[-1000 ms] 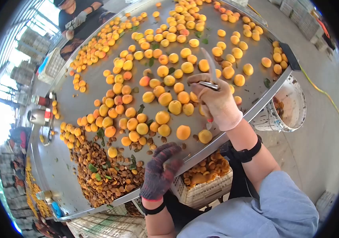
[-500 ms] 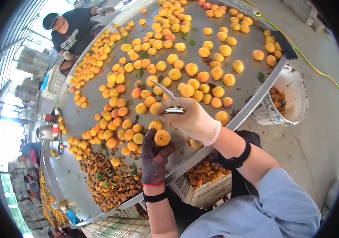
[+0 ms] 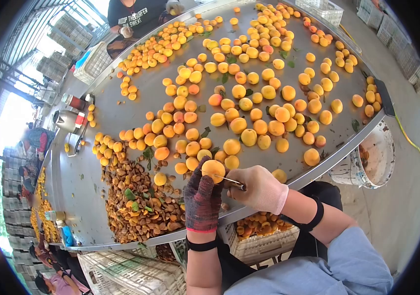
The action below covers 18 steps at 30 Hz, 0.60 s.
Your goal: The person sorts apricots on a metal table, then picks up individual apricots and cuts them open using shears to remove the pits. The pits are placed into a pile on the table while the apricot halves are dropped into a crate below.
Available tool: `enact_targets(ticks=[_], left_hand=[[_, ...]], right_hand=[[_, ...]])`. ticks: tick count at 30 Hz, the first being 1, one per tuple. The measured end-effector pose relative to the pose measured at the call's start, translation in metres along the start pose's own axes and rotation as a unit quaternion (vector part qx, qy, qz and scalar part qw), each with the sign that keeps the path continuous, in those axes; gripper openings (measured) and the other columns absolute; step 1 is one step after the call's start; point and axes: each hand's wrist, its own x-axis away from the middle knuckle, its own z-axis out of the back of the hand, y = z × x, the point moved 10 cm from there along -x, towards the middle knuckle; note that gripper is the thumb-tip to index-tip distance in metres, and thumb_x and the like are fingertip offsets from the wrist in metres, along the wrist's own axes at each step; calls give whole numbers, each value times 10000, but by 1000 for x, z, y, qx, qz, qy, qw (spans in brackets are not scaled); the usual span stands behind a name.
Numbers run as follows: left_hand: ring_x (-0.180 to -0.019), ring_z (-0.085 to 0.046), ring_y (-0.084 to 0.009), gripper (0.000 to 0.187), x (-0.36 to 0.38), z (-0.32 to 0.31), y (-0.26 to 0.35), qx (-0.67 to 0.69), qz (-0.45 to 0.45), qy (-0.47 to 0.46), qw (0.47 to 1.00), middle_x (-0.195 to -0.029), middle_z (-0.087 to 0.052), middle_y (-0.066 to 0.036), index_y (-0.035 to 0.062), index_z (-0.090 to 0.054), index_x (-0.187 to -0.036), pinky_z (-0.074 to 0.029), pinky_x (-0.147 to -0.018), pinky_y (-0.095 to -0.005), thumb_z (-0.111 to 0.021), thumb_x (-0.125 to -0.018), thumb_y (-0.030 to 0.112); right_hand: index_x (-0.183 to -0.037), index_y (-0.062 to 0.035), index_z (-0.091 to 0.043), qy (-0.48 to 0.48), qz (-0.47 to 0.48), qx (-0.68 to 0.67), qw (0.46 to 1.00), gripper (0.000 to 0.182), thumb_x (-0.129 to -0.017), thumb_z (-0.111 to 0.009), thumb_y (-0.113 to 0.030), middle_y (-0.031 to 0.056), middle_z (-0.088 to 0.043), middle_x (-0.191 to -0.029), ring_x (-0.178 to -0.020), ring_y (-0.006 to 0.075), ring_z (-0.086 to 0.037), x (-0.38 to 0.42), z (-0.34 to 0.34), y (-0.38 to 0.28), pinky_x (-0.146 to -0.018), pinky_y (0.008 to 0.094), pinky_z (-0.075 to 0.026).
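Note:
My left hand [image 3: 202, 201], in a dark stained glove with a red cuff, holds up an apricot [image 3: 213, 170] between thumb and fingers. In a pale glove, my right hand [image 3: 259, 188] is closed round the handle of a curved knife [image 3: 235, 183]. The thin blade lies against the side of the apricot. Whole apricots [image 3: 232, 147] lie on the metal table just beyond both hands. To the left of my left hand spreads a heap of brown apricot pits [image 3: 143, 206] with a few green leaves on it.
Apricots cover much of the metal table [image 3: 116, 110]. Below its near edge stands a crate of apricot halves [image 3: 264, 238], with a white bucket [image 3: 379, 160] to the right. A person [image 3: 133, 19] stands across the table; other people are at far left.
The knife has come down from above the fruit to the apricot, and my right hand has moved close to my left. My view has shifted, so the table sits differently.

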Motion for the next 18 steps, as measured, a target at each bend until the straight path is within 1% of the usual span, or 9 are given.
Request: enact_targets(ticks=[6, 8, 9, 11, 12, 14, 15, 17, 18], left_hand=[[-1055, -590, -220, 588, 4, 8, 8, -32, -32, 22, 999, -1189, -578, -119, -23, -452, -1317, -480, -913, -325, -715, -829, 174], [-1068, -579, -203, 568, 10, 8, 19, -131, -89, 74, 985, -1194, -578, -117, -30, -445, -1322, -482, -906, -321, -700, -835, 112], [-1068, -579, -203, 568, 13, 3, 18, -129, -90, 74, 985, -1194, -578, -117, -30, -445, -1322, -482, -906, -321, -700, -835, 112], [-1058, -577, -182, 545, 24, -16, 31, -271, -164, 62, 947, -1195, -578, -111, -37, -441, -1322, -480, -894, -312, -681, -844, 69], [-1058, -577, -182, 545, 24, -14, 30, -269, -165, 61, 947, -1195, -578, -111, -37, -441, -1322, -480, -894, -312, -681, -844, 69], [-1020, -585, -170, 571, 23, -21, 37, -305, -221, 27, 926, -1203, -575, -103, -23, -450, -1316, -479, -878, -303, -713, -831, 127], [-1020, -585, -170, 571, 24, -22, 40, -302, -224, 27, 926, -1203, -575, -103, -23, -450, -1316, -479, -878, -303, -713, -831, 127], [-993, -594, -159, 601, 17, -19, 20, -111, -83, 10, 990, -1160, -602, -80, 5, -495, -1285, -476, -884, -312, -765, -789, 211], [-993, -594, -159, 601, 17, -18, 21, -108, -85, 9, 990, -1160, -602, -80, 5, -495, -1285, -476, -884, -312, -765, -789, 211]], right_hand=[[-994, -110, -646, -25, -37, 64, 997, 231, -775, -596, -163, 150, -655, -788, -792, 358, -626, -7, -18, 7, -714, 454, -501], [-968, -97, -646, -15, -38, 85, 996, 209, -779, -590, -169, 160, -652, -779, -786, 364, -626, -9, -17, 5, -715, 453, -500], [-968, -97, -646, -16, -37, 87, 995, 209, -779, -590, -169, 160, -652, -779, -786, 364, -626, -11, -17, 5, -715, 453, -500], [-925, -81, -644, -55, -56, 113, 990, 177, -776, -594, -163, 172, -645, -768, -779, 374, -621, -13, -22, 11, -706, 454, -499], [-925, -81, -644, -54, -55, 115, 990, 177, -776, -594, -163, 172, -645, -768, -779, 374, -621, -12, -23, 13, -706, 454, -499], [-892, -73, -639, 3, 7, 49, 999, 152, -773, -598, -158, 186, -636, -762, -776, 381, -616, -10, -14, 5, -698, 456, -496], [-892, -73, -639, 3, 10, 53, 999, 152, -773, -598, -158, 186, -636, -762, -776, 381, -616, -9, -14, 3, -698, 456, -496], [-897, -77, -644, 24, 15, 25, 999, 155, -771, -604, -156, 191, -632, -766, -780, 388, -610, -7, -9, 0, -692, 458, -493], [-897, -77, -644, 23, 16, 29, 999, 155, -771, -604, -156, 191, -632, -766, -780, 388, -610, -7, -8, 0, -692, 458, -493]])
